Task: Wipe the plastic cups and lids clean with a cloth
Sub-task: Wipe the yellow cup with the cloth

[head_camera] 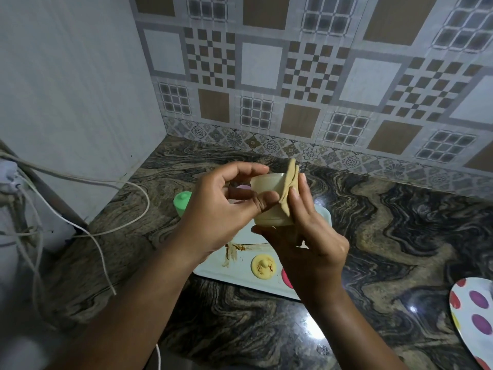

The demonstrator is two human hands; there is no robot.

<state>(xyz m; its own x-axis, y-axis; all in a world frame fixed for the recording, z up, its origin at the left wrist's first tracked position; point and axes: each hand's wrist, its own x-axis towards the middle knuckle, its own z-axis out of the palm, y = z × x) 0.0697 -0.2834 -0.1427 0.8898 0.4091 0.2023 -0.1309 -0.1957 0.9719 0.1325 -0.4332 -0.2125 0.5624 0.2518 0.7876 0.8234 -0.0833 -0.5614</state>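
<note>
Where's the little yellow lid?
In the head view the yellow lid lies on the white tray, just below the right hand, with a brown smear to its left and a pink thing to its right.

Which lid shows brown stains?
The yellow round knobbed plastic lid at the white tray's near edge: it has brown smears on top. The green knobbed lid further back looks unstained.
</note>
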